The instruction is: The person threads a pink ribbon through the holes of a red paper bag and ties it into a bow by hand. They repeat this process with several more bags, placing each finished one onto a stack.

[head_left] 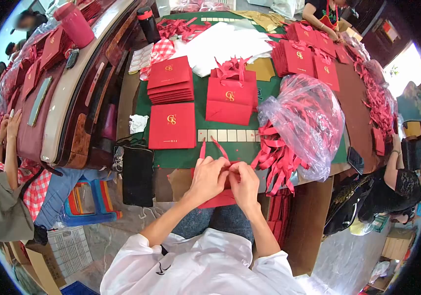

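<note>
My left hand (209,176) is closed at the table's near edge, with a red ribbon (219,149) sticking up past its fingers in two strands. Pinched fingertips of my right hand (244,182) meet the left ones; what lies between them is hidden. Below both hands, over my lap, is a red paper bag (218,200), mostly covered by them. Beyond, a finished-looking red bag with gold letters (229,101) has ribbon handles on top. Left of it lie flat red bags in a front pile (172,130) and a fanned stack (170,81).
A clear plastic bag (309,113) spills red ribbons (279,160) at right. Pale square tiles (227,135) line the green mat (171,159). White sheets (215,46), a black bottle (148,24) and more bag stacks (294,58) stand farther back. Other people work on both sides.
</note>
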`<state>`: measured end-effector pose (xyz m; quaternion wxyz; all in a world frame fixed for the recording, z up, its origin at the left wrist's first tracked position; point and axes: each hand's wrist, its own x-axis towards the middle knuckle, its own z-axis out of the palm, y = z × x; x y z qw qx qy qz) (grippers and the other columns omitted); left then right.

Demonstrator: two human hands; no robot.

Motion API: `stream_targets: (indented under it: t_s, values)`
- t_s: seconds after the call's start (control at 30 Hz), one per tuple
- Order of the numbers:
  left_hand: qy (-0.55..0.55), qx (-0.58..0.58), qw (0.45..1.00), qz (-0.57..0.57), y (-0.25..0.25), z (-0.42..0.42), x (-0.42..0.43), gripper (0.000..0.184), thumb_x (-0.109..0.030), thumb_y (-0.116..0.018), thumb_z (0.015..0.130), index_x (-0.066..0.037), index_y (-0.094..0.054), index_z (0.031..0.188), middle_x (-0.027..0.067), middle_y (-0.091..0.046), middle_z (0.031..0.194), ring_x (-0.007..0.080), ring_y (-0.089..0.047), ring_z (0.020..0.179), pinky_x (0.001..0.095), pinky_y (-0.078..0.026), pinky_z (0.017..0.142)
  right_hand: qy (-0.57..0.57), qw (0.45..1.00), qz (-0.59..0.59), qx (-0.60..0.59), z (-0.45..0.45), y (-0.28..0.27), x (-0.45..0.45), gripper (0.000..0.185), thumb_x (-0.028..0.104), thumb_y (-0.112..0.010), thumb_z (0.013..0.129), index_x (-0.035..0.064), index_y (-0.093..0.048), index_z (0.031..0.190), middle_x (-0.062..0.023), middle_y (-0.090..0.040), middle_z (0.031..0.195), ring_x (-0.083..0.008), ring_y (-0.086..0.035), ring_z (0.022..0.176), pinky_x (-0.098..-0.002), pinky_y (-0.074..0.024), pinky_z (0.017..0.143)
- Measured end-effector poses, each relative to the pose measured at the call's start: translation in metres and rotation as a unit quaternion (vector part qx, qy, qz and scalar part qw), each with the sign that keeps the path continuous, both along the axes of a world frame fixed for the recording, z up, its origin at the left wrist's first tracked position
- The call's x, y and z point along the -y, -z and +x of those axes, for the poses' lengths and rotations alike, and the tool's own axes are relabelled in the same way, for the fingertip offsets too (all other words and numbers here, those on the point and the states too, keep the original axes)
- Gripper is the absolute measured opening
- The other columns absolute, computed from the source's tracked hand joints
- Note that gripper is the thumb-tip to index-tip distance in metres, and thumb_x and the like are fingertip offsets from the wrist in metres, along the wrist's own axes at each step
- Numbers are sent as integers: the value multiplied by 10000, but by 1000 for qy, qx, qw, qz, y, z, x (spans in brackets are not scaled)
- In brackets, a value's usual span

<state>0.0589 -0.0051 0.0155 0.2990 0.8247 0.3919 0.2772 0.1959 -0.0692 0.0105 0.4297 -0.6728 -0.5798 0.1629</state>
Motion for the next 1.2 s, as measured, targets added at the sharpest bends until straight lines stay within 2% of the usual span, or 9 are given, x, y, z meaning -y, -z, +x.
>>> stream_targets:
  t_s: [0.27,0.43,0.5,0.6,0.7,0.8,0.93,1.0,1.2]
  values:
    - [22,-25,999,-9,1,-8,-3,140,-96,-721,789,-93,-653,912,32,-703,854,249,-611,804,403,-413,754,-55,998,-5,-10,23,-26,-9,119,53,-690,826,43,-645,935,-116,-627,913,-322,-585,888,-400,-474,775]
    - [22,-23,985,169,-9,-4,11,94,-91,-715,773,-118,-665,848,20,-634,804,228,-569,810,376,-400,766,-167,978,-125,-28,44,-15,-24,73,105,-685,838,44,-688,878,-108,-603,765,-311,-579,768,-404,-466,729]
    - [21,-21,984,178,-6,-4,13,81,-97,-693,783,-126,-672,857,20,-616,814,222,-558,825,371,-396,775,-180,973,-144,-14,52,-14,-27,87,93,-693,838,21,-690,888,-84,-630,769,-237,-613,715,-362,-487,696]
    - [15,-8,979,203,-6,-3,13,91,-95,-674,784,-126,-681,869,18,-620,849,217,-566,831,373,-397,776,-222,934,-183,-210,57,-19,-31,121,58,-686,858,-12,-688,957,-39,-676,835,-89,-634,708,-267,-502,640]
    - [25,10,976,215,-8,-4,13,106,-85,-666,775,-121,-687,873,16,-614,880,211,-571,844,373,-396,780,-274,916,-177,-234,62,-15,-31,134,40,-664,872,-10,-683,995,-44,-672,835,-103,-638,734,-270,-503,666]
    - [47,13,973,226,-5,-4,13,109,-75,-669,772,-115,-688,871,19,-608,894,211,-575,852,372,-392,785,-351,931,-87,-46,71,-10,-36,112,51,-640,900,-8,-677,987,-50,-667,859,-120,-641,797,-274,-507,729]
    - [69,21,976,207,-4,-4,10,141,-71,-690,768,-115,-675,901,25,-596,881,226,-568,855,379,-383,792,-362,909,-166,-122,75,-6,-40,126,91,-632,927,-3,-675,1000,-42,-664,894,-120,-624,857,-286,-501,790]
    - [75,26,980,184,-8,-3,6,148,-78,-702,768,-115,-663,906,28,-593,880,233,-564,860,382,-377,800,-370,843,-254,-297,79,6,-43,104,84,-627,946,-1,-652,1001,-11,-640,897,-87,-592,865,-255,-485,760]
    - [47,-11,997,51,-13,-4,1,159,-91,-698,787,-109,-606,915,48,-597,874,254,-558,880,393,-346,802,-189,904,-190,-333,63,24,-53,102,112,-653,918,13,-667,937,12,-651,823,-51,-574,763,-235,-477,689]
